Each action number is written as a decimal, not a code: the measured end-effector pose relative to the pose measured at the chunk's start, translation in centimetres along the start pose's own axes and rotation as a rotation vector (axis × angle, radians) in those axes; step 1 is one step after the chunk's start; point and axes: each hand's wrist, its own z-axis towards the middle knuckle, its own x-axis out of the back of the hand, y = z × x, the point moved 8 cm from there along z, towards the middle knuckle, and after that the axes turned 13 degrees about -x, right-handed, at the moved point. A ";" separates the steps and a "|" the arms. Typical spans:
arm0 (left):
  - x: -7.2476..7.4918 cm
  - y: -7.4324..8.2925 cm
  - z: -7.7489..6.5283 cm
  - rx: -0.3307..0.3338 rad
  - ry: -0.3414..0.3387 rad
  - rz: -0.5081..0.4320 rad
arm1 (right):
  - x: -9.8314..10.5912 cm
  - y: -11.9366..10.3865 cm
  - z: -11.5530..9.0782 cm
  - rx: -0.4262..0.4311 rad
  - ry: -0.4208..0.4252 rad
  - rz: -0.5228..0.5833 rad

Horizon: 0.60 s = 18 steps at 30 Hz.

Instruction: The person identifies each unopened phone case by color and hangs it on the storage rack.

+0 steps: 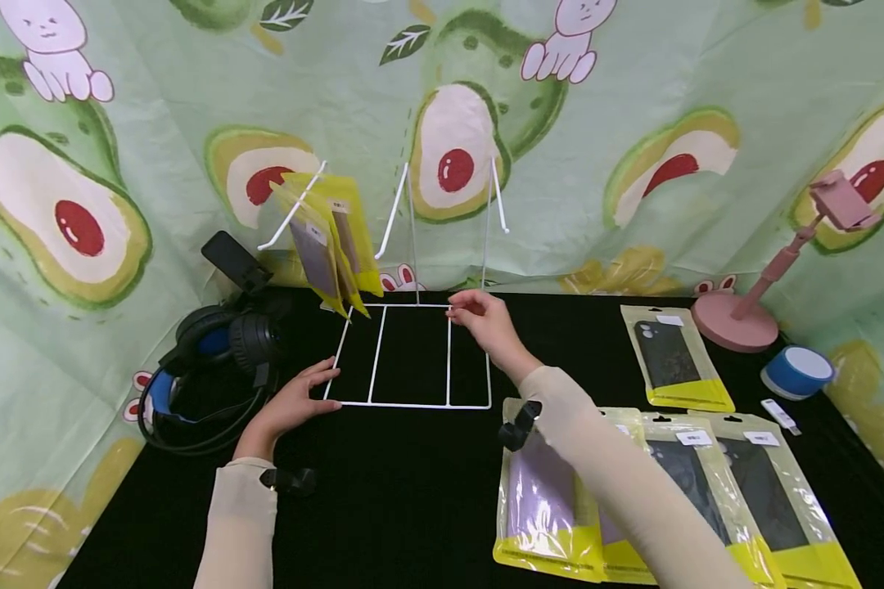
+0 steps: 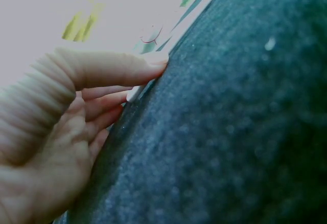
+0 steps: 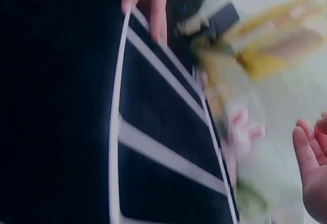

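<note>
A white wire display rack (image 1: pixel 412 406) stands on the black cloth, with hooked arms at the top. My left hand (image 1: pixel 295 402) rests at the front left corner of its base. The left wrist view shows the thumb (image 2: pixel 127 68) extended against the white bar, with the other fingers beyond it. Above the rear of the base hovers my right hand (image 1: pixel 486 323), fingers loosely bent and nothing visible between them. Yellow-edged phone case packets (image 1: pixel 317 249) hang on the rack's left arm. The middle arm (image 1: pixel 392 217) and right arm (image 1: pixel 499 196) carry no packets.
Several packaged phone cases (image 1: pixel 548 491) lie at the front right, partly under my right forearm. Another packet (image 1: pixel 666 360) lies behind them. A pink phone stand (image 1: pixel 737 319), blue round container (image 1: pixel 797 372) and white stick (image 1: pixel 781 415) sit farther right. Headphones (image 1: pixel 214 368) lie left.
</note>
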 end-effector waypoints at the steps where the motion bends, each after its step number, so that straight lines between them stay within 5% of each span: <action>1: 0.0 0.0 0.0 -0.001 0.001 0.000 | 1.2 0.3 -0.2 0.000 -0.007 -0.030; 8: -0.2 0.1 0.1 -0.009 -0.010 -0.001 | 9.8 3.0 -2.7 -0.022 -0.018 -0.317; 14: -0.2 0.2 0.1 -0.007 -0.007 0.005 | 19.0 4.4 -4.8 -0.077 0.115 -0.634; 18: -0.1 -0.1 0.1 0.014 -0.003 0.009 | 24.5 5.2 -6.1 -0.167 0.207 -0.693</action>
